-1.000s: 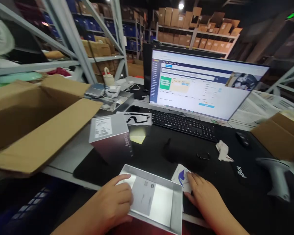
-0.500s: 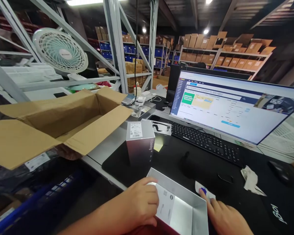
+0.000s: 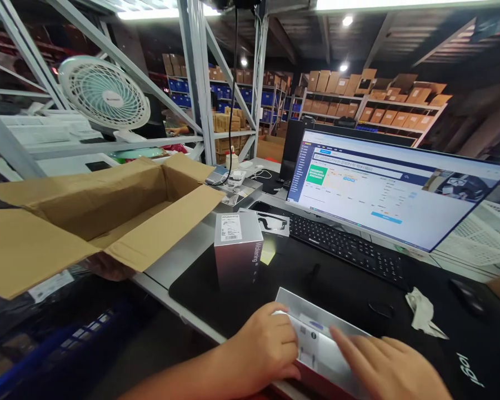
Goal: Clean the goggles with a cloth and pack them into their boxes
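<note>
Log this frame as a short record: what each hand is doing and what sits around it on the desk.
Left hand: grips the near-left wall of the shallow open silver box.
Right hand: open, fingers stretched flat over the box's inside.
In the box: white printed leaflet; small white card with a blue mark.
Behind: upright silver carton with a white barcode label, on the black desk mat.
Left: open brown cardboard carton.
Rear: black keyboard, lit monitor.

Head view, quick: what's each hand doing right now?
Left hand: closed on the near-left rim of the open grey box.
Right hand: open, fingers spread over the box, holding nothing.
</note>
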Demonstrator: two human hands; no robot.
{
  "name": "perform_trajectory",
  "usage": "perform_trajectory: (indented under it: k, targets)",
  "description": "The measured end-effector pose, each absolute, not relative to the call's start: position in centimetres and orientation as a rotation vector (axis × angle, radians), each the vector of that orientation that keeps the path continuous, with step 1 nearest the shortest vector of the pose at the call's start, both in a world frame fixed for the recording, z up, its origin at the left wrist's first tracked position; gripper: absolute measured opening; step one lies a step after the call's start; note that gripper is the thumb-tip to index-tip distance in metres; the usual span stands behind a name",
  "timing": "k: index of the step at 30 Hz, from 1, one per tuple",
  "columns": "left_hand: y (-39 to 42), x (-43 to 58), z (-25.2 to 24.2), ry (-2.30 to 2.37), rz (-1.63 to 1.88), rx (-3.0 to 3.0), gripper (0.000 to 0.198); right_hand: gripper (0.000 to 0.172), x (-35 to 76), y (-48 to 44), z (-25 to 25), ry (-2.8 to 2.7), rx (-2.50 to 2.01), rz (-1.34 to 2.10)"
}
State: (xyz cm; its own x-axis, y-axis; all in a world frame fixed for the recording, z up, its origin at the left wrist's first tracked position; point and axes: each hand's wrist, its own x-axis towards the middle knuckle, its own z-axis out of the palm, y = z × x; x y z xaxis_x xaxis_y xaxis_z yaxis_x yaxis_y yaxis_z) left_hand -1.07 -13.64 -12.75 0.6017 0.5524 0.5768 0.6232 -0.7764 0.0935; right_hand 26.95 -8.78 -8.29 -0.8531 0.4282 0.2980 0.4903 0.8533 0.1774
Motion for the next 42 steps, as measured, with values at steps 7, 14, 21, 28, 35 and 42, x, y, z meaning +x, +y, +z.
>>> perform_trajectory:
  k: [7,14,21,28,35,42]
  targets:
    - [-13.5,-0.4,-15.4,-0.975,-1.008,-2.600,0.037,0.062,23.6,-4.6,-10.5,-2.873,-0.578,-0.338]
    - [-13.8,-0.3,-14.6,-1.029,-1.046,-2.652,0.032,0.042,24.2,-4.8,-4.2,-2.631,-1.027,0.566]
    - [-13.8,-0.3,-13.8,-1.050,-0.990,-2.701,0.025,0.049,22.7,-4.9,-4.1,-2.521,-1.082,0.849]
    - [-14.1,-0.3,-13.1,-1.081,-0.954,-2.689,0.024,0.056,20.2,-5.9,-6.0,-2.913,-0.669,0.584]
    - [-14.3,-0.9,-13.0,-1.111,-0.869,-2.716,0.019,0.040,26.5,-2.0,-5.5,-2.474,-0.972,0.250]
    - [-14.0,-1.0,-13.3,-1.110,-0.943,-2.725,0.020,0.091,31.4,0.8,-10.9,-2.446,-1.270,0.487]
